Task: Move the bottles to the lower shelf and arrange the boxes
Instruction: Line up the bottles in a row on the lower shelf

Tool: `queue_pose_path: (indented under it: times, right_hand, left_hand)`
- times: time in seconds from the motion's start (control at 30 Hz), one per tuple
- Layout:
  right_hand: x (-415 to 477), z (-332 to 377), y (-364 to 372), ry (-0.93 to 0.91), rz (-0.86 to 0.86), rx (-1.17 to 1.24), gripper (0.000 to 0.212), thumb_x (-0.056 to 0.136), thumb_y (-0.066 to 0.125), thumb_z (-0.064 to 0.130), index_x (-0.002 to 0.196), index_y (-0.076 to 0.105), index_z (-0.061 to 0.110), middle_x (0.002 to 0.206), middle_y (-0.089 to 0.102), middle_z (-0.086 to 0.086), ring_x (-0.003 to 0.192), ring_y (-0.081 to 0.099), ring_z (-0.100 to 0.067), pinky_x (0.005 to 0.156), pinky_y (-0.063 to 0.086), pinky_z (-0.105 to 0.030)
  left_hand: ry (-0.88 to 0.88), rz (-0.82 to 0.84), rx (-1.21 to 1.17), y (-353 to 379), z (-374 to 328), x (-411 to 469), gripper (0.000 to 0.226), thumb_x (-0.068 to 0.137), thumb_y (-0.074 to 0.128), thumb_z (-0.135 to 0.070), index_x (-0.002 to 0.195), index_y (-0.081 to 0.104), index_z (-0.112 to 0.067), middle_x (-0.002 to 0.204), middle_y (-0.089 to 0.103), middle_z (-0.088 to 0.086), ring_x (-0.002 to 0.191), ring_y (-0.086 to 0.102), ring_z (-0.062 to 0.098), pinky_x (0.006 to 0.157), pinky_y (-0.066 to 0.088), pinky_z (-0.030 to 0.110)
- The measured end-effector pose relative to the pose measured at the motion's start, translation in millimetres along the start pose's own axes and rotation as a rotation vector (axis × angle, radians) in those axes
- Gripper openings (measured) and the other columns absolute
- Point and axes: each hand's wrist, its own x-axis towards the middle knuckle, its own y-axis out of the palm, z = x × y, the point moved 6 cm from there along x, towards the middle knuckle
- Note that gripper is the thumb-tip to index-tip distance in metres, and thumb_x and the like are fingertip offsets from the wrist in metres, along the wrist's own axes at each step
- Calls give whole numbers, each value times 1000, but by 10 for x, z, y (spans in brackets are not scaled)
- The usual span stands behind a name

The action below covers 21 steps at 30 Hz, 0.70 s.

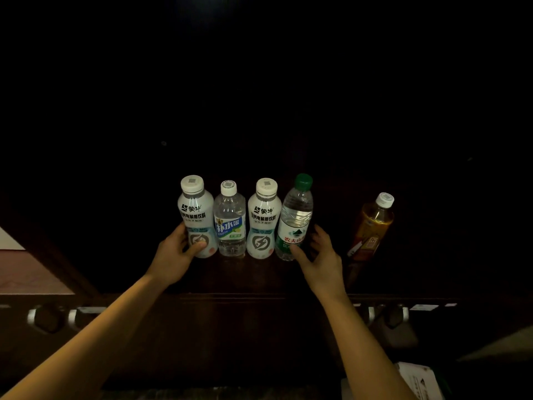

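Note:
Several bottles stand in a row on a dark shelf. From the left: a white drink bottle, a clear bottle with a blue label, a second white bottle and a green-capped water bottle. An amber tea bottle stands apart at the right. My left hand grips the lower part of the leftmost white bottle. My right hand has its thumb on the green-capped bottle's label and its fingers curved round its right side. No boxes are in view.
The shelf's back and the space above are black and unreadable. Metal fittings line the dark front rail below the shelf. A pale surface shows at the left edge, and a white printed package lies at the bottom right.

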Motion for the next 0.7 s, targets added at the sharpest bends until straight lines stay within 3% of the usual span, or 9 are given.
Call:
queue_pose_path:
  times: [0.1,0.17,0.23,0.3,0.4,0.53,0.63,0.7]
  right_hand:
    - [-70,-124,-212,36,-62,-69,52,89,73,42,134,60,18,117,64,14,110,63,-6,84,45,-13]
    - [-119,-245,-394,60,-109,-112,31,91,71,42,113,70,21,96,69,18,98,68,-6,71,42,-5]
    - [-162,-344,-605,76,-197,-120,19,91,71,41,96,70,23,85,67,17,90,70,-10,65,42,-10]
    - [-191,-419,-823,67,-329,-103,19,90,74,37,92,65,21,85,68,9,86,70,-18,66,44,-18]
    - [-173,-495,-1064,68,-469,-80,43,81,82,37,110,57,17,108,61,-2,96,65,-23,76,51,-28]
    - [3,-527,-1134,90,-408,-73,88,79,85,37,148,36,13,146,41,-11,129,48,-22,103,47,-41]
    - [162,-514,-1115,92,-321,-19,97,82,82,37,158,25,17,157,39,-10,142,42,-27,113,40,-48]
    - [234,-506,-1102,80,-284,7,92,85,80,35,158,26,20,152,48,-8,137,48,-23,107,42,-41]
  left_hand:
    - [-3,15,-14,-7,16,2,59,91,68,-11,145,44,-14,137,57,-1,124,53,10,98,43,19]
    - [-6,20,-15,-9,27,4,59,91,68,-11,144,44,-17,136,57,-4,122,54,7,95,42,15]
    - [-7,17,-15,-13,30,6,59,91,68,-11,144,44,-18,135,56,-7,118,54,2,89,42,8]
    - [-6,15,-15,-14,29,5,59,91,68,-11,145,44,-18,133,57,-9,118,54,2,85,43,5]
    - [0,15,-5,-9,32,2,60,91,67,-11,145,43,-18,134,56,-8,124,52,8,89,42,9]
    - [11,2,17,-5,14,-1,59,91,67,-9,145,43,-15,138,56,-2,127,51,12,93,41,13]
    - [5,-1,15,-4,9,-1,59,92,67,-7,145,43,-12,142,56,7,130,52,19,105,44,31]
    - [-4,1,21,-10,8,-2,59,92,67,-7,145,43,-10,142,56,9,132,52,23,110,43,43]
